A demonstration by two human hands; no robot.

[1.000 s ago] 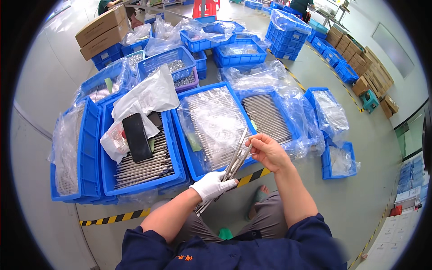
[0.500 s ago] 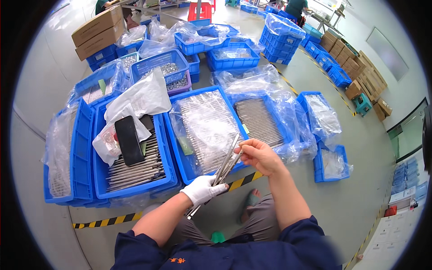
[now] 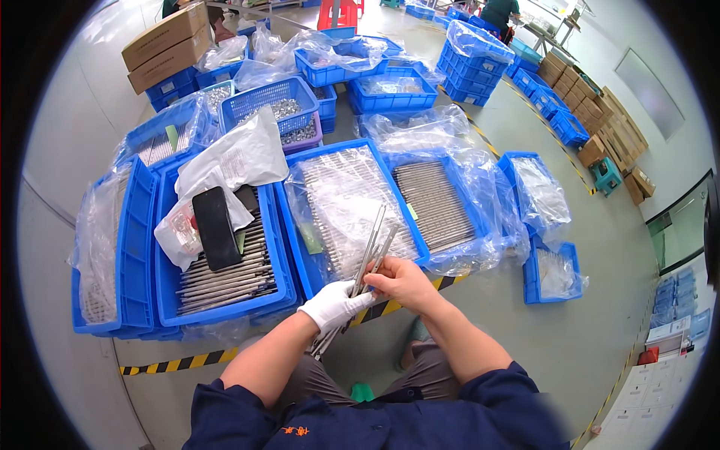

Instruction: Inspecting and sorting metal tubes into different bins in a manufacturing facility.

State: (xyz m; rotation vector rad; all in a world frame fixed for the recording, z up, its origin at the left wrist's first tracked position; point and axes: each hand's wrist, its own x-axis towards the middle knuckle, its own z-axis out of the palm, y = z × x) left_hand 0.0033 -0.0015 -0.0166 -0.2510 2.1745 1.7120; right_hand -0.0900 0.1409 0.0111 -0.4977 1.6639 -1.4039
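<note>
My left hand (image 3: 339, 305), in a white glove, is closed around a small bunch of long thin metal rods (image 3: 373, 238). They tilt up and away, their lower ends showing below the glove. My bare right hand (image 3: 401, 283) pinches the same rods just above the glove, thumb and fingers pressed on them. Beyond the hands stands a blue crate (image 3: 291, 214) of rods under clear plastic film. To its left, another blue crate (image 3: 166, 300) holds dark-ended rods, with a black phone (image 3: 216, 229) and a white plastic bag (image 3: 259, 154) on top.
A further crate of rods (image 3: 435, 206) sits at the right, wrapped in clear film. Behind are a blue basket of small metal parts (image 3: 251, 105), stacked blue crates (image 3: 471, 71) and cardboard boxes (image 3: 169, 41). Black-yellow tape (image 3: 180, 366) marks the floor. Other people are at the far edge.
My right hand has moved down and left along the rods, from near their upper ends to just above the glove. The left hand still grips the bunch, now held more upright.
</note>
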